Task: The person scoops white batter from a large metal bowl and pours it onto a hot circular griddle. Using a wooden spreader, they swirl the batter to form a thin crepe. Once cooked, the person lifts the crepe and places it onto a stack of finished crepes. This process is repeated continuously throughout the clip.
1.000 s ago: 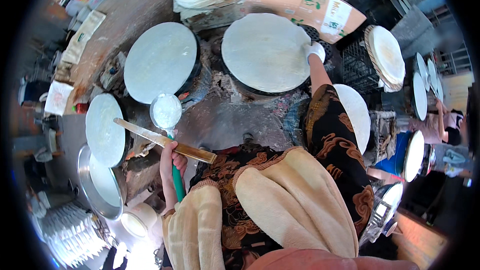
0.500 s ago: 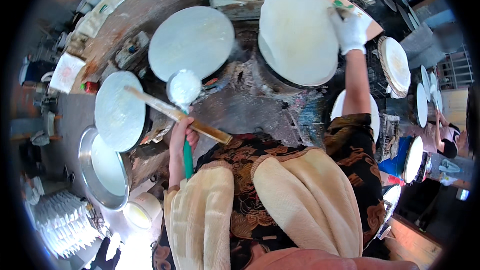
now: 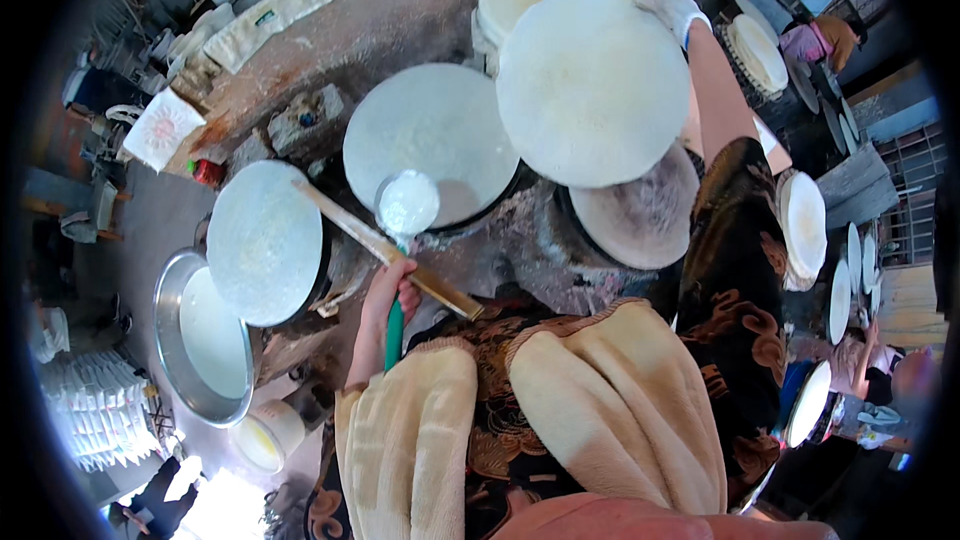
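My right hand (image 3: 672, 12), in a white glove, pinches the far right edge of a large thin round pancake (image 3: 595, 85). The pancake hangs raised above a dark-rimmed round griddle (image 3: 640, 220), whose greyish surface shows below it. My left hand (image 3: 385, 295) is closed round the green handle of a ladle (image 3: 394, 332); white batter fills its bowl. The same hand holds a flat wooden stick (image 3: 440, 288) crosswise. Beneath the ladle's bowl, a middle griddle (image 3: 425, 115) carries a white round sheet. Another sheet covers the left griddle (image 3: 265, 240).
A steel basin (image 3: 172, 340) of white batter stands at the left, near a white bucket (image 3: 268, 437). Behind the raised pancake lies a pancake stack (image 3: 515, 5); another stack (image 3: 803, 230) is at the right. Another person (image 3: 825, 40) bends over at the far right.
The pancake has come up off the right griddle in my right hand, uncovering the griddle's surface. My left hand still holds the ladle and stick. The view has shifted.
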The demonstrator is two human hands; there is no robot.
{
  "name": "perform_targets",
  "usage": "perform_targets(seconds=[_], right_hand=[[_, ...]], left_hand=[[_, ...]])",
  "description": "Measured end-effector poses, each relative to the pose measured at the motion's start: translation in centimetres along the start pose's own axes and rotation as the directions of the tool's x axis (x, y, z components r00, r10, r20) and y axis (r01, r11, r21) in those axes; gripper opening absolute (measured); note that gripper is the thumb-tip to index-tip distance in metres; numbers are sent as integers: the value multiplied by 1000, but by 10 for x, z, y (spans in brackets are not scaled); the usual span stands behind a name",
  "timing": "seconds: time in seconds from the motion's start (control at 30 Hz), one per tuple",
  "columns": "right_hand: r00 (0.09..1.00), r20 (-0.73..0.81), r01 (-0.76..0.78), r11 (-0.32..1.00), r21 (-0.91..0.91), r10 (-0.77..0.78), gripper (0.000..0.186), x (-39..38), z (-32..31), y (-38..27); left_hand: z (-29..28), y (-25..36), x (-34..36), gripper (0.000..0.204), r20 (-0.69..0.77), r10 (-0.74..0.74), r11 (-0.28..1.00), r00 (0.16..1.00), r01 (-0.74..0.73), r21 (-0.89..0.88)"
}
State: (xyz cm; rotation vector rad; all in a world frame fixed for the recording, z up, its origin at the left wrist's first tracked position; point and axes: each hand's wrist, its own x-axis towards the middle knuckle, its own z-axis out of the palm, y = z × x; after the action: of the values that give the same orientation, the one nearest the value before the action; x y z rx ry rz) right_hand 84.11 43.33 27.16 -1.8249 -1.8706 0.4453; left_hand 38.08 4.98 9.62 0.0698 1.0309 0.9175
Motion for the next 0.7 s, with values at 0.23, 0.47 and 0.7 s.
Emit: perform_targets(seconds=[0.23,0.47,0.7], right_hand=[[863,-352,326,932,-161,-363,42,54,-30,-73],[702,51,445,381,-811,-710,23,66,119,9],[864,24,348,562,-750,-503,21,73,220,119]], left_hand=[[25,11,27,13,-90,71,974,993,-88,-209],[41,27,49,22,-111,156,943,981,-182,-279],[72,39,46,34,-207,165,953,964,-210,-219]])
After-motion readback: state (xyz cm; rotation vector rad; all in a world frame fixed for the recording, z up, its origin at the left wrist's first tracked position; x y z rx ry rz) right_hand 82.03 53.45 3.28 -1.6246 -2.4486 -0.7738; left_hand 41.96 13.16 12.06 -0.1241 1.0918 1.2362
